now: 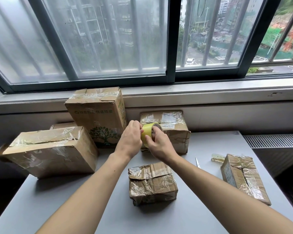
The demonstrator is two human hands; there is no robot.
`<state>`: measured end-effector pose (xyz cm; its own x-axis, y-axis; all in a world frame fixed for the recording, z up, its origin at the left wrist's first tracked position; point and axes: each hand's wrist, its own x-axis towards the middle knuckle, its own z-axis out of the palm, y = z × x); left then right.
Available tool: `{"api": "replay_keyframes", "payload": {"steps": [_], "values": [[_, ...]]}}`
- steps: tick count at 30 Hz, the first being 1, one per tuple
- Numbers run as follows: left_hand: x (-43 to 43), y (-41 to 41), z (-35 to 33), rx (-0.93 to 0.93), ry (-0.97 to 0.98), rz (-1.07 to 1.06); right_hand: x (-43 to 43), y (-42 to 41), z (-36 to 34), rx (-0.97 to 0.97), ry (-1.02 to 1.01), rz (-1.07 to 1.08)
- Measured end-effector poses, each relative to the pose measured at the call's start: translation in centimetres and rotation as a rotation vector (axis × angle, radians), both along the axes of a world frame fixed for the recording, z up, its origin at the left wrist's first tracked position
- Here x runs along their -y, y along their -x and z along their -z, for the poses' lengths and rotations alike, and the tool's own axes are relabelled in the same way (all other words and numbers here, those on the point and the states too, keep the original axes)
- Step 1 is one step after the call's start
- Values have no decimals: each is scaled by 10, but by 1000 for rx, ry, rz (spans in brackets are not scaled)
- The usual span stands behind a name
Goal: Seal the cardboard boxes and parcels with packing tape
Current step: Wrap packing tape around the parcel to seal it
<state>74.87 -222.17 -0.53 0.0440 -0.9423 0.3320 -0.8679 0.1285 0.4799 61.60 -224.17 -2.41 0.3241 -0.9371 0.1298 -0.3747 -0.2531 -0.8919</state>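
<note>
A yellowish roll of packing tape [147,133] is held up in the air above the grey table [91,208]. My right hand [160,145] grips the roll, thumb on its outer face. My left hand [131,138] pinches at the roll's upper left edge with curled fingers. Directly below my forearms sits a small crumpled cardboard parcel [152,183] wrapped in clear tape. A mid-size taped box [172,130] stands behind the hands, partly hidden by them.
A large box [49,151] lies at the left, and a tall box with a green tree print [98,115] leans behind it. Another taped box [243,176] lies at the right edge. Scissors [197,162] and a tape scrap [217,157] rest nearby. A window sill runs behind.
</note>
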Motion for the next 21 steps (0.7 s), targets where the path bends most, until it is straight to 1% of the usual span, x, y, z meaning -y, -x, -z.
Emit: {"api": "replay_keyframes", "payload": {"steps": [2, 3, 4, 6, 7, 8, 10, 13, 15, 18, 21], "values": [[-1, 1, 1, 40, 2, 1, -2, -1, 0, -25, -7, 2], [-1, 1, 1, 11, -24, -15, -3, -1, 1, -39, -8, -5], [0, 0, 1, -67, -69, -38, -3, -1, 2, -54, -11, -11], [4, -2, -4, -296, -194, -72, -3, 2, 2, -88, 1, -12], [5, -2, -6, -381, -247, -74, -2, 4, 2, -103, 8, -6], [7, -1, -6, -426, -281, -67, 0, 5, 1, -115, 11, 5], [9, -1, -5, -457, -305, -64, 1, 6, 1, -128, 10, 14], [12, -4, -3, -498, -283, -122, 0, 9, 2, -144, 28, -68], [13, -8, -2, -448, -267, -171, -1, 12, 3, -189, 94, -128], [9, -4, -2, -222, -242, -238, -1, 10, 1, -243, 175, -126], [6, 4, -2, -55, -139, -234, 1, 7, -3, -281, 201, -104]]}}
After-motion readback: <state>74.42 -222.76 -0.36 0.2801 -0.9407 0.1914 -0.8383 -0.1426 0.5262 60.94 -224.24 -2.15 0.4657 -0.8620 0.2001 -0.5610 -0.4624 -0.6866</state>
